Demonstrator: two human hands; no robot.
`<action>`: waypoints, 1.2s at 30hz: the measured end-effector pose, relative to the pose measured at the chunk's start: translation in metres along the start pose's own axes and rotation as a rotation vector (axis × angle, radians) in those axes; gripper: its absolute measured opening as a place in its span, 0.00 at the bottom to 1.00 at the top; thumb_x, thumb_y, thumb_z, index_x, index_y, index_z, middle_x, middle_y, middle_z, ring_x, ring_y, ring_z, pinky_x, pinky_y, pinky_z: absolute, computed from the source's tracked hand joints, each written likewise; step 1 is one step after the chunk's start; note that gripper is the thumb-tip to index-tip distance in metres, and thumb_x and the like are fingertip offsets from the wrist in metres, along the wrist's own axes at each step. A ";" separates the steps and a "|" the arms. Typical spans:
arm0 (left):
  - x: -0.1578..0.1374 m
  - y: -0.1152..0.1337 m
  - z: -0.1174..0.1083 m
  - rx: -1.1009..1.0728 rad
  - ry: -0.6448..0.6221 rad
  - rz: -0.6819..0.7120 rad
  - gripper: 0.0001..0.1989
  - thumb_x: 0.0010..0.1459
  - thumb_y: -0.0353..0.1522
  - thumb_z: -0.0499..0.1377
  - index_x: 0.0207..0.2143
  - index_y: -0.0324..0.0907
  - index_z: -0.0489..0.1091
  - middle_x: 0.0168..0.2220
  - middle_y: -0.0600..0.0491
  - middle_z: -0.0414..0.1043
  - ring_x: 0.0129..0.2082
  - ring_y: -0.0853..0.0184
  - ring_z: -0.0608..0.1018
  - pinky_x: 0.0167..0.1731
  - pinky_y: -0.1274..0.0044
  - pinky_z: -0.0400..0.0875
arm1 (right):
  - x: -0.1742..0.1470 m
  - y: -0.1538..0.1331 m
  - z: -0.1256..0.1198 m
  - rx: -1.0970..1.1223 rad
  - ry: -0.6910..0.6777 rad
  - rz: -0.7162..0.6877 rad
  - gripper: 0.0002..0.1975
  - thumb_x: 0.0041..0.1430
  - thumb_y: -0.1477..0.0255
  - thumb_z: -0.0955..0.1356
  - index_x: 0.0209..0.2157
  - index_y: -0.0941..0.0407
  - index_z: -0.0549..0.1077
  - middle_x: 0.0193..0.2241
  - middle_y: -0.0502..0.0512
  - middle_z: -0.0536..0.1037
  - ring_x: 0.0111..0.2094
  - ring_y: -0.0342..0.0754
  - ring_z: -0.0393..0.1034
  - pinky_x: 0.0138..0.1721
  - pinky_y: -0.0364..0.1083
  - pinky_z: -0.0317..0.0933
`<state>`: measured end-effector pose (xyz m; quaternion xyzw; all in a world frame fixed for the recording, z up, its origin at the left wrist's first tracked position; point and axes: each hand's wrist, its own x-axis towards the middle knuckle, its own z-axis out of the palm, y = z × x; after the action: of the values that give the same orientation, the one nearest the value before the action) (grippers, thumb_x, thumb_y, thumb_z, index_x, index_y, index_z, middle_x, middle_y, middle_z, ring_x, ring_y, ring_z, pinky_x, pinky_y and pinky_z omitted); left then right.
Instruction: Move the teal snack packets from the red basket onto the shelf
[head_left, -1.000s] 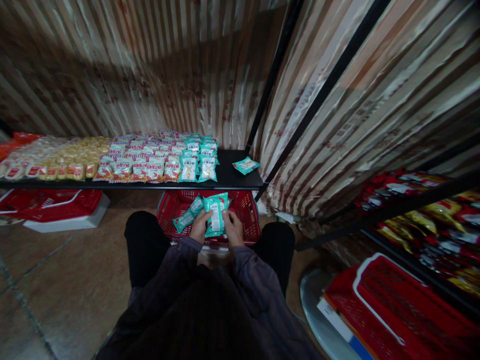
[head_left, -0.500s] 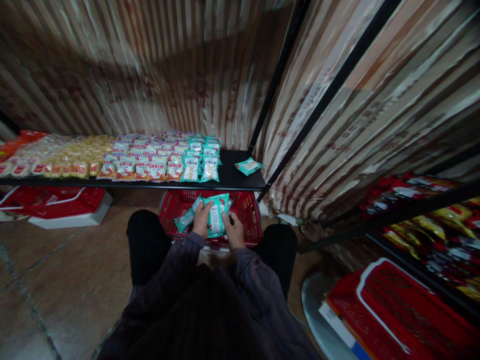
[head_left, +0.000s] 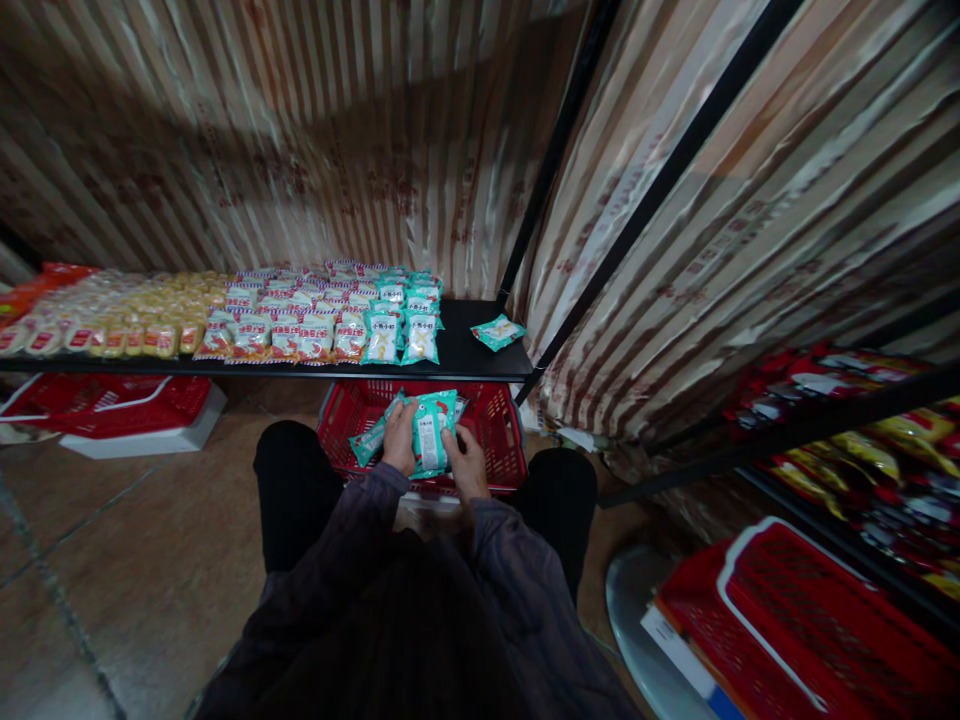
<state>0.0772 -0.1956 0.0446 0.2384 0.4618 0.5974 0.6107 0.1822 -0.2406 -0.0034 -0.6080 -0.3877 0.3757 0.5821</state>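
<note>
Between my two hands I hold a teal snack bag (head_left: 430,432), its printed back facing up, over a red basket (head_left: 495,430) on the floor between my knees. My left hand (head_left: 400,440) is closed on its left side. Closed on the right edge is my right hand (head_left: 466,460), thumb on top. Another teal bag (head_left: 365,446) lies in the basket beside my left hand, partly covered by it. Matching teal bags (head_left: 383,338) stand in rows on the black shelf (head_left: 457,350) ahead, and a single teal bag (head_left: 498,332) lies flat near the shelf's right end.
White-and-red snack bags (head_left: 311,335) and yellowish packs (head_left: 150,325) fill the shelf's left part. Red baskets (head_left: 150,400) sit below it. At right stand a black post (head_left: 645,210), another red basket (head_left: 825,620) and a rack of red and yellow packets (head_left: 862,450).
The held bag has tilted slightly, and my left hand has shifted a little up along it. Both hands keep their hold; the shelf goods look the same.
</note>
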 end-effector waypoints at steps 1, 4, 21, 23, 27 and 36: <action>0.000 0.000 0.000 -0.008 0.008 0.000 0.13 0.44 0.40 0.63 0.29 0.43 0.68 0.25 0.58 0.68 0.27 0.68 0.72 0.30 0.76 0.68 | 0.000 0.001 0.000 -0.004 0.001 0.004 0.28 0.47 0.51 0.70 0.43 0.56 0.77 0.36 0.53 0.80 0.39 0.53 0.73 0.42 0.49 0.67; 0.003 -0.002 0.000 -0.036 0.042 -0.015 0.13 0.42 0.38 0.63 0.32 0.42 0.69 0.26 0.59 0.69 0.27 0.70 0.73 0.31 0.77 0.68 | 0.000 0.002 0.000 -0.017 0.010 0.011 0.28 0.47 0.51 0.70 0.44 0.57 0.77 0.39 0.54 0.80 0.42 0.54 0.72 0.45 0.50 0.66; 0.012 -0.006 -0.004 -0.054 0.005 -0.050 0.17 0.42 0.43 0.66 0.29 0.41 0.70 0.25 0.57 0.71 0.25 0.70 0.73 0.29 0.78 0.68 | 0.000 0.007 0.002 -0.045 0.040 0.011 0.26 0.48 0.52 0.69 0.44 0.56 0.77 0.38 0.54 0.81 0.43 0.54 0.73 0.45 0.50 0.66; 0.010 -0.006 -0.004 -0.047 -0.049 -0.046 0.17 0.42 0.44 0.67 0.28 0.41 0.70 0.26 0.56 0.72 0.26 0.70 0.73 0.29 0.78 0.68 | 0.000 0.007 0.002 -0.052 0.049 0.014 0.26 0.49 0.53 0.69 0.44 0.56 0.77 0.38 0.54 0.81 0.43 0.54 0.73 0.45 0.49 0.66; 0.001 -0.009 -0.006 -0.022 -0.120 -0.068 0.19 0.40 0.44 0.69 0.25 0.41 0.68 0.23 0.57 0.69 0.24 0.70 0.72 0.27 0.78 0.67 | 0.000 0.006 0.001 -0.067 0.067 0.019 0.25 0.50 0.53 0.68 0.44 0.55 0.77 0.38 0.53 0.81 0.42 0.53 0.72 0.44 0.49 0.66; 0.004 -0.017 -0.010 -0.022 -0.019 -0.084 0.10 0.50 0.38 0.64 0.32 0.42 0.72 0.36 0.50 0.76 0.42 0.62 0.77 0.46 0.72 0.69 | -0.001 0.005 0.001 -0.108 0.065 -0.019 0.25 0.52 0.53 0.66 0.44 0.54 0.78 0.39 0.53 0.81 0.43 0.54 0.72 0.45 0.49 0.66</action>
<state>0.0768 -0.1971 0.0248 0.2177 0.4592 0.5738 0.6422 0.1814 -0.2411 -0.0084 -0.6465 -0.3941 0.3288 0.5644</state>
